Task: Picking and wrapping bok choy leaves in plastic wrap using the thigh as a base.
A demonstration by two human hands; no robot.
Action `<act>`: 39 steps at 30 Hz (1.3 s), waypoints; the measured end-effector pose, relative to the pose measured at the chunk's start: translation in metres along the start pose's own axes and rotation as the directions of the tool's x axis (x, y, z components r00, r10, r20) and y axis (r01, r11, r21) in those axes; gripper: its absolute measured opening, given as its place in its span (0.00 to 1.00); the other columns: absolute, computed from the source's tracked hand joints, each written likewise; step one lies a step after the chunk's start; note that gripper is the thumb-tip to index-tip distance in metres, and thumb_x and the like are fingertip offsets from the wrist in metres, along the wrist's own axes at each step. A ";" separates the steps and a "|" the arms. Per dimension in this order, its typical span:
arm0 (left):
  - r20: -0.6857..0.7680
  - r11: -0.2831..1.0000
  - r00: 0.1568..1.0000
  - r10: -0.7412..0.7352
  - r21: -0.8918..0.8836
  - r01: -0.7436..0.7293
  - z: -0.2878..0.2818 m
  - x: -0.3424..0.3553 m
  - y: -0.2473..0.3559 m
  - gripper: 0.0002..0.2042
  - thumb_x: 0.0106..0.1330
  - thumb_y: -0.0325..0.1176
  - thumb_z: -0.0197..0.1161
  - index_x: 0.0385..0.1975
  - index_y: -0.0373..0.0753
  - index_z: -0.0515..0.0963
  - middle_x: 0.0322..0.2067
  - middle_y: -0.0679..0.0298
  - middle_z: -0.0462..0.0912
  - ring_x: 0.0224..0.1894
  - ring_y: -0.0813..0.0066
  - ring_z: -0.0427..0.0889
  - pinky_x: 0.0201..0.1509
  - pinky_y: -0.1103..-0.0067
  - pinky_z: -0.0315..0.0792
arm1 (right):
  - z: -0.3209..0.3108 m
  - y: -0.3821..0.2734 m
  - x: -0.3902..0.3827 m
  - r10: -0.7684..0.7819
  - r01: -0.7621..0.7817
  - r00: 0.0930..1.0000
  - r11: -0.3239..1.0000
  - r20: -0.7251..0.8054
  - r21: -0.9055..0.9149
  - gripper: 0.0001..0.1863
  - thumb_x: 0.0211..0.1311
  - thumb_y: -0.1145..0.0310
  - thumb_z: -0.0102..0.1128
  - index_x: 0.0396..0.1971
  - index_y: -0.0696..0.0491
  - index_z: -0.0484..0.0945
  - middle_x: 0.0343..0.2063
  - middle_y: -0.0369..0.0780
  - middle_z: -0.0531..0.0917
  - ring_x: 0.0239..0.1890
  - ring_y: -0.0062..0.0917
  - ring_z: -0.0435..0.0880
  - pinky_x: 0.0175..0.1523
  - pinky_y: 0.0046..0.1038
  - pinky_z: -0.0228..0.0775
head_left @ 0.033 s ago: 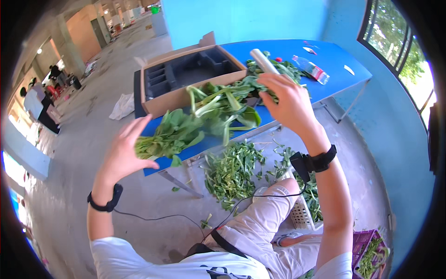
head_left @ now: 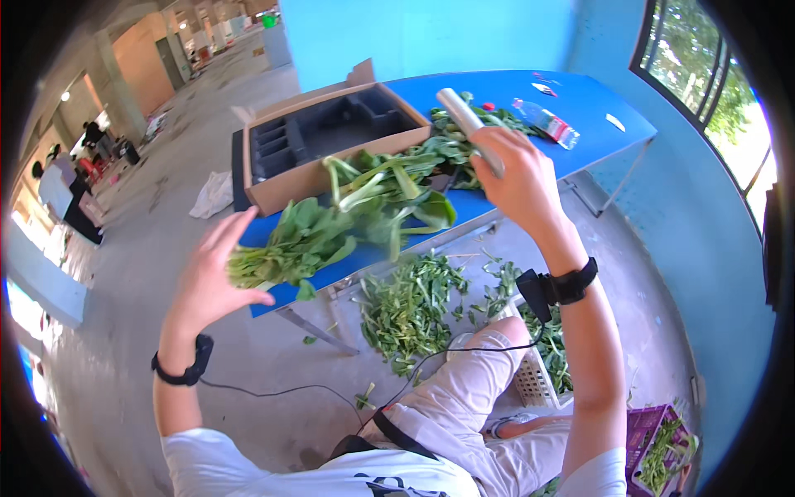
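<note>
My left hand (head_left: 209,277) is raised over the near edge of the blue table (head_left: 580,108). Its thumb is hooked under the leafy end of a bunch of leafy greens (head_left: 294,240) and its fingers are spread. The bunch stretches to the right toward more greens (head_left: 397,178) lying beside the box. My right hand (head_left: 520,178) is lifted above the table and grips a silvery roll (head_left: 464,116) that points up and to the left. Both wrists wear black bands, and a cable runs from each.
An open cardboard box (head_left: 286,186) with a dark moulded insert stands on the table's left part. A plastic bottle (head_left: 542,122) lies at the back. Green trimmings (head_left: 410,306) are piled on the floor, with a white basket (head_left: 534,381) and a purple crate (head_left: 650,439) at the right. A white cloth (head_left: 214,192) lies on the floor.
My left hand has shifted slightly left with the greens. My right hand has tipped the roll a little higher.
</note>
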State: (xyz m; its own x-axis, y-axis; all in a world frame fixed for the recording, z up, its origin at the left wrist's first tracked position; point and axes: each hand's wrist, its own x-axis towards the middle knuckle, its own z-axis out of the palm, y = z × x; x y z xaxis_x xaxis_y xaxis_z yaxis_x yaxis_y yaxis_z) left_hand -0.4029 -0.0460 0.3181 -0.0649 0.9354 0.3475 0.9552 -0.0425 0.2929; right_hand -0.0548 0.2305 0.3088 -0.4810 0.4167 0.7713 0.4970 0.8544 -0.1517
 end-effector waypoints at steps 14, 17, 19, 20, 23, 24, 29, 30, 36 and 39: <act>-0.467 0.610 0.714 0.521 -0.381 -0.695 0.044 -0.032 0.112 0.09 0.68 0.38 0.72 0.32 0.41 0.83 0.34 0.62 0.88 0.36 0.64 0.86 0.40 0.72 0.78 | 0.011 0.066 -0.031 0.520 -0.519 0.853 0.840 -0.037 -0.161 0.23 0.53 0.59 0.75 0.43 0.60 0.82 0.45 0.51 0.87 0.46 0.49 0.88 0.52 0.48 0.80; -0.389 0.597 0.868 0.310 -0.631 -0.496 0.085 -0.028 0.141 0.06 0.63 0.29 0.76 0.34 0.39 0.84 0.33 0.61 0.88 0.35 0.63 0.86 0.39 0.74 0.78 | -0.041 0.005 -0.081 0.517 -0.517 0.856 0.856 -0.019 0.023 0.30 0.56 0.58 0.77 0.55 0.54 0.74 0.41 0.51 0.87 0.44 0.50 0.88 0.48 0.47 0.80; -0.386 0.603 0.865 0.321 -0.621 -0.500 0.117 -0.008 0.169 0.08 0.61 0.26 0.76 0.36 0.37 0.84 0.34 0.60 0.87 0.35 0.62 0.86 0.40 0.73 0.78 | -0.082 -0.039 -0.123 0.625 -0.628 0.770 0.778 0.127 -0.018 0.34 0.56 0.57 0.79 0.58 0.50 0.71 0.38 0.50 0.88 0.41 0.50 0.89 0.44 0.46 0.81; -0.384 0.626 0.861 0.333 -0.593 -0.507 0.133 0.003 0.187 0.10 0.59 0.23 0.77 0.39 0.36 0.85 0.35 0.59 0.87 0.36 0.61 0.86 0.41 0.72 0.79 | -0.100 -0.057 -0.148 0.626 -0.629 0.770 0.777 0.122 -0.023 0.34 0.56 0.57 0.79 0.59 0.50 0.71 0.36 0.49 0.89 0.40 0.51 0.90 0.43 0.46 0.81; -0.396 0.607 0.801 0.450 -0.523 -0.599 0.173 0.022 0.242 0.15 0.56 0.23 0.79 0.43 0.35 0.86 0.39 0.58 0.84 0.38 0.60 0.84 0.43 0.71 0.79 | -0.136 -0.093 -0.221 0.697 -0.694 0.698 0.715 0.164 -0.084 0.41 0.55 0.58 0.79 0.67 0.49 0.68 0.42 0.50 0.89 0.43 0.49 0.90 0.44 0.43 0.82; -0.378 0.589 0.771 0.513 -0.499 -0.636 0.187 0.024 0.260 0.15 0.56 0.23 0.80 0.43 0.36 0.86 0.40 0.58 0.83 0.39 0.61 0.83 0.43 0.71 0.78 | -0.144 -0.099 -0.244 0.704 -0.700 0.698 0.710 0.134 -0.080 0.40 0.56 0.58 0.79 0.67 0.49 0.69 0.45 0.50 0.88 0.43 0.48 0.90 0.44 0.43 0.82; -0.236 0.452 0.699 0.675 -0.616 -0.645 0.260 -0.006 0.317 0.14 0.54 0.22 0.80 0.41 0.37 0.87 0.40 0.60 0.79 0.41 0.63 0.81 0.44 0.71 0.77 | -0.174 -0.131 -0.328 0.794 -0.792 0.608 0.608 0.004 -0.050 0.37 0.58 0.61 0.77 0.66 0.50 0.69 0.46 0.49 0.85 0.42 0.46 0.88 0.42 0.42 0.81; -0.208 0.432 0.710 0.672 -0.670 -0.604 0.270 -0.012 0.327 0.13 0.54 0.24 0.79 0.39 0.38 0.87 0.39 0.62 0.80 0.40 0.63 0.80 0.44 0.70 0.76 | -0.180 -0.136 -0.342 0.839 -0.836 0.543 0.543 0.026 -0.077 0.37 0.58 0.61 0.77 0.66 0.53 0.71 0.45 0.49 0.85 0.41 0.47 0.88 0.42 0.42 0.81; -0.097 0.340 0.554 0.827 -0.698 -0.630 0.299 -0.034 0.377 0.08 0.59 0.22 0.73 0.35 0.39 0.82 0.37 0.63 0.80 0.39 0.61 0.79 0.48 0.66 0.73 | -0.199 -0.155 -0.412 0.928 -0.929 0.370 0.370 -0.044 -0.006 0.36 0.61 0.60 0.75 0.67 0.52 0.71 0.42 0.47 0.82 0.39 0.44 0.88 0.40 0.41 0.80; -0.045 0.293 0.477 0.878 -0.738 -0.608 0.305 -0.032 0.383 0.10 0.59 0.17 0.71 0.36 0.37 0.78 0.40 0.59 0.82 0.44 0.61 0.82 0.51 0.70 0.75 | -0.198 -0.157 -0.441 0.978 -0.929 0.207 0.195 0.007 0.315 0.33 0.68 0.56 0.72 0.67 0.55 0.72 0.49 0.44 0.84 0.41 0.35 0.89 0.43 0.37 0.81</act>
State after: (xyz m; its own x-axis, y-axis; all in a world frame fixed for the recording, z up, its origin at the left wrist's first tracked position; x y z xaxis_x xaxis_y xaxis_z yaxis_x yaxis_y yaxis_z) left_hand 0.0526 0.0147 0.1478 0.7943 0.3937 0.4627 0.1063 -0.8399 0.5322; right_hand 0.2223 -0.1489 0.1151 0.3817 0.9243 0.0075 0.3160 -0.1228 -0.9408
